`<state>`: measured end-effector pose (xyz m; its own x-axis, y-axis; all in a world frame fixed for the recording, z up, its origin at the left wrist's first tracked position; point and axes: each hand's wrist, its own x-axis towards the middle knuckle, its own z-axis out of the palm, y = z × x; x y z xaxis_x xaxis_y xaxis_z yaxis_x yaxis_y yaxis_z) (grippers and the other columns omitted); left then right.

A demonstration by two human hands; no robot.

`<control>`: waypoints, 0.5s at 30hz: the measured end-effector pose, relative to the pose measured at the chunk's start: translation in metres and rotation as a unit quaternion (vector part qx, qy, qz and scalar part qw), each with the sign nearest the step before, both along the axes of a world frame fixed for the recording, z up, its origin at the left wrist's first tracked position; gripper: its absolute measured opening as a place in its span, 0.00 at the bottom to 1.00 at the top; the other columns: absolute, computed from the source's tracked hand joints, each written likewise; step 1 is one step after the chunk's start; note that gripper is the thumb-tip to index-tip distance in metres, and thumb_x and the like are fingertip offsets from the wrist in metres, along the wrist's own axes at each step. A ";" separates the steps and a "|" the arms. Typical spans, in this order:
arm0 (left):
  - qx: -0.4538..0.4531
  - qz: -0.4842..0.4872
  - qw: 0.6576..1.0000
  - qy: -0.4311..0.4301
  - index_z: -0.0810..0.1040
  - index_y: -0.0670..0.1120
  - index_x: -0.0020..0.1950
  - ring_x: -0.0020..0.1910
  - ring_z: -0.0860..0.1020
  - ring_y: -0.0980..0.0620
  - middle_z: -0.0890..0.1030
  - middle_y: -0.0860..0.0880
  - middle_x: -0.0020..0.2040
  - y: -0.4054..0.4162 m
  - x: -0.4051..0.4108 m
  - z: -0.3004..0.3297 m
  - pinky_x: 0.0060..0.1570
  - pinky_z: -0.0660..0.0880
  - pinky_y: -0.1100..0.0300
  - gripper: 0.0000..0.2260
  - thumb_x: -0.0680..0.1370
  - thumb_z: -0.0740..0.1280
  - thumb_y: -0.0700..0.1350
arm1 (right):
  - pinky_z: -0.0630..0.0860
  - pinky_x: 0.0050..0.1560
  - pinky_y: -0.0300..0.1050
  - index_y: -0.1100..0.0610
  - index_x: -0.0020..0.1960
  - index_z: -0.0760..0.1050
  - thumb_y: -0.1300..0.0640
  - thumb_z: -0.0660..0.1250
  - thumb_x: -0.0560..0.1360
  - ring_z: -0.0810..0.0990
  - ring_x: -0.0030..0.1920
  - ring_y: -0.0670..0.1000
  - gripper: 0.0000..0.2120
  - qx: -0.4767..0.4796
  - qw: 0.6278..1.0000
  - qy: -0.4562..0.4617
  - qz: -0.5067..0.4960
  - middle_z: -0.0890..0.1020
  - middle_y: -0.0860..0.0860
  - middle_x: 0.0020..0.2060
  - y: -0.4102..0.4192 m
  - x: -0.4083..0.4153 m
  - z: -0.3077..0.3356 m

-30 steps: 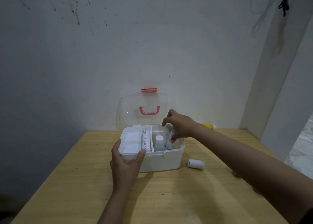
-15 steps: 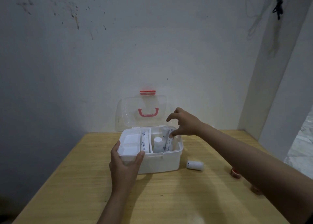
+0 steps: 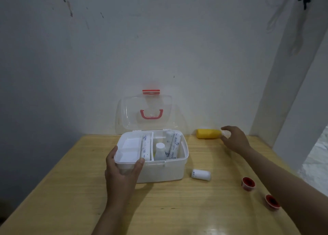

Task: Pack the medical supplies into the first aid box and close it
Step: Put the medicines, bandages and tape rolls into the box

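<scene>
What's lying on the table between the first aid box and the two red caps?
In the head view, one small white roll lies on its side between the first aid box and the red caps; otherwise only bare wooden table shows there.

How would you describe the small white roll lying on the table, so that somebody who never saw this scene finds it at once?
Start at the white first aid box with its clear lid standing open on the wooden table. Look just to the right of the box's front corner: the small white roll lies there on its side, apart from the box. Unlike the yellow bottle near the wall and the two red-lined caps, it is plain white.
</scene>
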<state>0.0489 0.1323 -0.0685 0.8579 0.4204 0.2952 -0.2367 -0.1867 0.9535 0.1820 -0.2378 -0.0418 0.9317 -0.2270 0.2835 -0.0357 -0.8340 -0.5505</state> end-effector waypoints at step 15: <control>-0.019 0.011 0.999 -0.029 0.62 0.53 0.70 0.61 0.72 0.51 0.71 0.52 0.64 -0.006 0.004 -0.003 0.49 0.73 0.64 0.35 0.68 0.75 0.45 | 0.74 0.46 0.47 0.56 0.48 0.78 0.57 0.73 0.69 0.79 0.47 0.55 0.09 0.061 0.998 -0.022 0.006 0.82 0.56 0.48 -0.004 0.007 -0.027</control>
